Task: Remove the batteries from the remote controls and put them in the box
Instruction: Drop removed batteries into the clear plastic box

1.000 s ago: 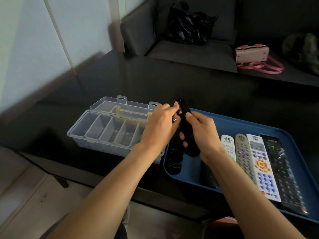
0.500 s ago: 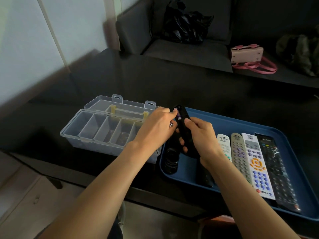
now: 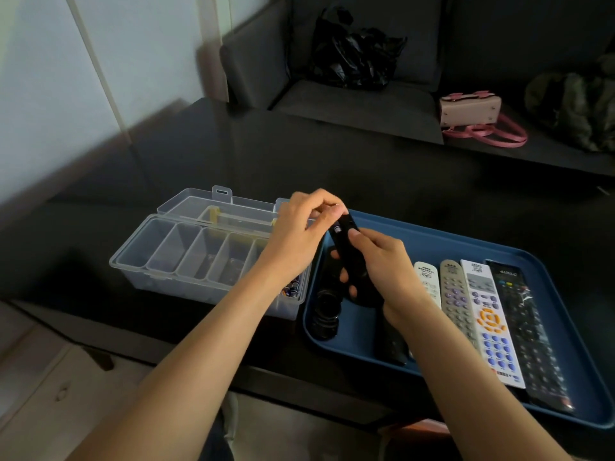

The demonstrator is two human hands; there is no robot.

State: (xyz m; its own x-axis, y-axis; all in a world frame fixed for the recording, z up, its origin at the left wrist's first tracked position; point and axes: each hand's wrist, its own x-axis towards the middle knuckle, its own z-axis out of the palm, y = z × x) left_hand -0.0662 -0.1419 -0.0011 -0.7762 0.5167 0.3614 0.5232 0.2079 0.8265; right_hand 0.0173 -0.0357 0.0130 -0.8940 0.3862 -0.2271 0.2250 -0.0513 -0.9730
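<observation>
My right hand [image 3: 382, 264] holds a black remote [image 3: 349, 251] upright over the left end of the blue tray [image 3: 466, 244]. The end of a battery [image 3: 336, 229] shows in the remote's open top. My left hand [image 3: 306, 227] has thumb and forefinger pinched together right at that battery. The clear compartment box [image 3: 186, 257] stands open to the left of the tray, with several batteries [image 3: 293, 289] in its rightmost compartment. A small white remote [image 3: 427, 277], a grey remote [image 3: 456, 294], a white remote with orange keys [image 3: 489, 321] and a long black remote [image 3: 525, 327] lie side by side in the tray.
A stack of black round parts [image 3: 326, 314] and another black remote [image 3: 394, 344] lie in the tray under my right arm. Everything sits on a dark glossy table [image 3: 299, 154]. Behind it, a sofa holds a black bag [image 3: 352, 51] and a pink handbag [image 3: 469, 109].
Both hands have stayed together at the remote's top. My left fingers have shifted from the remote's left side up over its top end, where the battery's end shows.
</observation>
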